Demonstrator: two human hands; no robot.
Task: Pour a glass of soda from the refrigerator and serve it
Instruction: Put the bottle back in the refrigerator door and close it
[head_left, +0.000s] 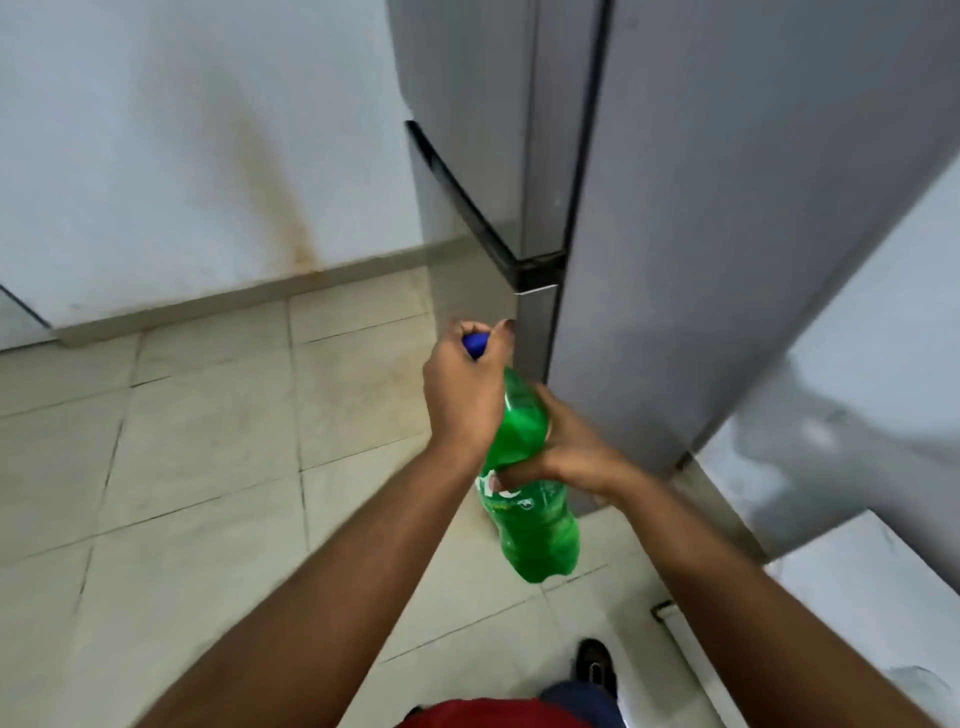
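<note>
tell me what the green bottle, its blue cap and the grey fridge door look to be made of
Green soda bottle: looks like thin, glossy translucent plastic; light shines through it and its base is lobed.
Blue screw cap: probably opaque plastic, mostly hidden under the left hand.
Grey refrigerator door: seems painted or coated metal with a smooth satin sheen and soft reflections; the coating cannot be told for sure.

A floor of large, pale beige square tiles (208, 467) with thin dark grout lines carries everything here. The tall grey metal refrigerator (675, 208) stands on it at the upper right, against a white wall whose beige skirting strip (208, 306) meets the tiles. A black shoe (595, 667) rests on the tiles near the bottom edge.
</note>
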